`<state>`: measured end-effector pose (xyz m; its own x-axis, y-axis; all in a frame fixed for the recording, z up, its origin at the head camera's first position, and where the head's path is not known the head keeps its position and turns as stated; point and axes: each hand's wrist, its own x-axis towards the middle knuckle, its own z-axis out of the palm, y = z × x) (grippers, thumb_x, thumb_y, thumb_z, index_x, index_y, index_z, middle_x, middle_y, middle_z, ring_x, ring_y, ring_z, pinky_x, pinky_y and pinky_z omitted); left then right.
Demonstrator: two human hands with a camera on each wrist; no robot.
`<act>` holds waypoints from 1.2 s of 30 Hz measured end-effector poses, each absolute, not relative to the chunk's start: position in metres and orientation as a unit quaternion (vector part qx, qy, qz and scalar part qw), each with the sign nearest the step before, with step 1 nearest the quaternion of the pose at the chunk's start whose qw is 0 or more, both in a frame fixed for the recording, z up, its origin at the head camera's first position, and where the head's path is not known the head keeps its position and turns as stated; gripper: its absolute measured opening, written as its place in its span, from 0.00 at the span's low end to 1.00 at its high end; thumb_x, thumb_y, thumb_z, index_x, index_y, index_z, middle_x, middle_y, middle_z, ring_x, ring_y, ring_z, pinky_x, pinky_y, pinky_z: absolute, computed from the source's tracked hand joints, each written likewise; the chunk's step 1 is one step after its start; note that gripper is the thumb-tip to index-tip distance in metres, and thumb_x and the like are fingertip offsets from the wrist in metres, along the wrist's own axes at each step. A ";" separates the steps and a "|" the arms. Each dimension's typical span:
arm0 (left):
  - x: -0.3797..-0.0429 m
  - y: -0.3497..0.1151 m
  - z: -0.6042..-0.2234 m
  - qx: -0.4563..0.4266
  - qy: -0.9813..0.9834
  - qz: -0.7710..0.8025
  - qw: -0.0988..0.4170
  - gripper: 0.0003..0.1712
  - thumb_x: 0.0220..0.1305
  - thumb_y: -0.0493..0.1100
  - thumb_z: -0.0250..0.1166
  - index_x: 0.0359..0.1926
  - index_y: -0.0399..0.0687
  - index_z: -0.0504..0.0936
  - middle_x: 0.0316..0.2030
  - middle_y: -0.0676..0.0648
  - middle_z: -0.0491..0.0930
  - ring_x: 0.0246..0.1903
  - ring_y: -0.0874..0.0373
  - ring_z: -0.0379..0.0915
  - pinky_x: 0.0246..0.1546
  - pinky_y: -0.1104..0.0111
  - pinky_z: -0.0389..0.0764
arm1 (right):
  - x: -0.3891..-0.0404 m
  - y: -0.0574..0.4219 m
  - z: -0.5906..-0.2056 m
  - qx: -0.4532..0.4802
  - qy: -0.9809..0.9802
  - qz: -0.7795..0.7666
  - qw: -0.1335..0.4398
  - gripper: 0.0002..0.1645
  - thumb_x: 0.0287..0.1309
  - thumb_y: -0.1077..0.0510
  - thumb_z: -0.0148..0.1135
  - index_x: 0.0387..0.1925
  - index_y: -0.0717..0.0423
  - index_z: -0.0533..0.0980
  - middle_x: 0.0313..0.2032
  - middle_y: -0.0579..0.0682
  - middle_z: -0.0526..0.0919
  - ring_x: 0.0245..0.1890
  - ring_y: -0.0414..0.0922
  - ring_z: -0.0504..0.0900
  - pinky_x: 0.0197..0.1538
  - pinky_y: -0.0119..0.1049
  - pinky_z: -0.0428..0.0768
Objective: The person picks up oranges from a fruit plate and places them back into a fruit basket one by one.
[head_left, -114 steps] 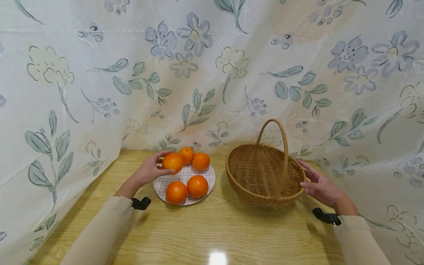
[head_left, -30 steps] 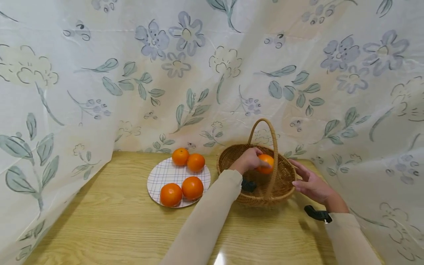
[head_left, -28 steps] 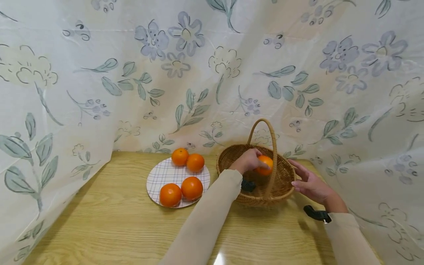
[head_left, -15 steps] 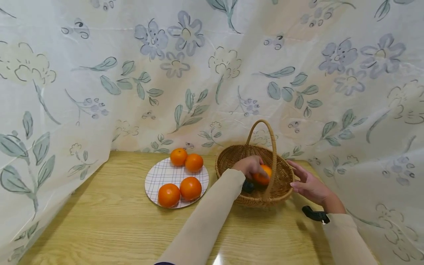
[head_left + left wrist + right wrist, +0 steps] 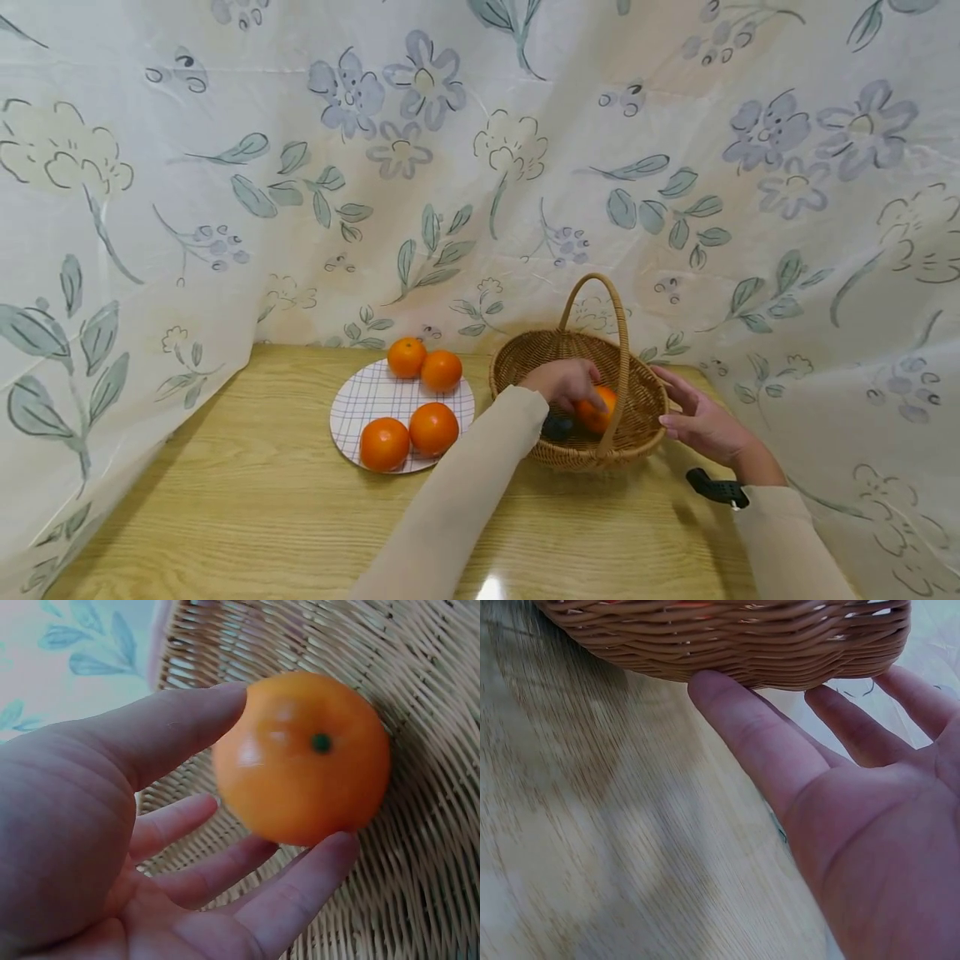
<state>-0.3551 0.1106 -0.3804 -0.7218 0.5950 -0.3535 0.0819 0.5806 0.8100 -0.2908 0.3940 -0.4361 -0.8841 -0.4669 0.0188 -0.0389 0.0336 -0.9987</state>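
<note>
One orange (image 5: 606,407) sits inside the basket (image 5: 573,456) in my left hand's (image 5: 567,383) pinch, my right hand's (image 5: 705,427) extended fingers touch the basket's right side, and four oranges (image 5: 433,429) remain on the left plate (image 5: 360,408).

The head view looks forward and down; both wrist views (much closer) share its basket (image 5: 522,356).

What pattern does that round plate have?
The plate has a grid of thin lines on white, clearest in the head view.
</note>
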 end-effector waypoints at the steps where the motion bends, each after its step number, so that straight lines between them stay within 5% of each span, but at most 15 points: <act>1: -0.354 0.108 -0.379 0.212 0.835 0.404 0.307 0.39 0.63 0.43 0.74 0.72 0.46 0.69 0.60 0.45 0.75 0.44 0.55 0.79 0.51 0.58 0.85 | -0.291 0.394 -0.436 -0.179 0.700 -0.672 0.159 0.55 0.68 0.74 0.53 0.83 0.46 0.36 0.72 0.51 0.52 0.60 0.43 0.80 0.55 0.38 0.85; 10: -0.340 0.071 -0.364 0.299 0.857 0.344 0.240 0.37 0.65 0.51 0.72 0.70 0.49 0.70 0.59 0.43 0.77 0.48 0.51 0.81 0.46 0.64 0.84 | -0.291 0.395 -0.435 -0.189 0.697 -0.672 0.165 0.54 0.69 0.74 0.52 0.83 0.47 0.36 0.70 0.46 0.57 0.60 0.43 0.80 0.55 0.38 0.85; 17: -0.313 0.031 -0.356 0.314 0.867 0.353 0.161 0.34 0.68 0.58 0.68 0.71 0.58 0.70 0.65 0.46 0.76 0.63 0.52 0.75 0.60 0.62 0.79 | -0.295 0.399 -0.438 -0.195 0.708 -0.658 0.166 0.52 0.71 0.74 0.50 0.83 0.46 0.36 0.70 0.44 0.57 0.61 0.43 0.80 0.55 0.38 0.85; 36: -0.255 -0.089 -0.408 0.287 0.848 0.429 -0.120 0.26 0.67 0.44 0.70 0.64 0.48 0.76 0.64 0.46 0.77 0.66 0.50 0.72 0.70 0.52 0.71 | -0.288 0.394 -0.437 -0.206 0.694 -0.670 0.165 0.53 0.71 0.74 0.49 0.83 0.45 0.34 0.69 0.41 0.60 0.60 0.41 0.80 0.52 0.36 0.86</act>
<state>-0.2546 -0.0895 -0.4082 -0.8069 0.3832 0.4495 0.5892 0.4677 0.6589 -0.2882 0.3943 -0.4374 -0.8609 -0.5066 0.0468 -0.0640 0.0166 -0.9978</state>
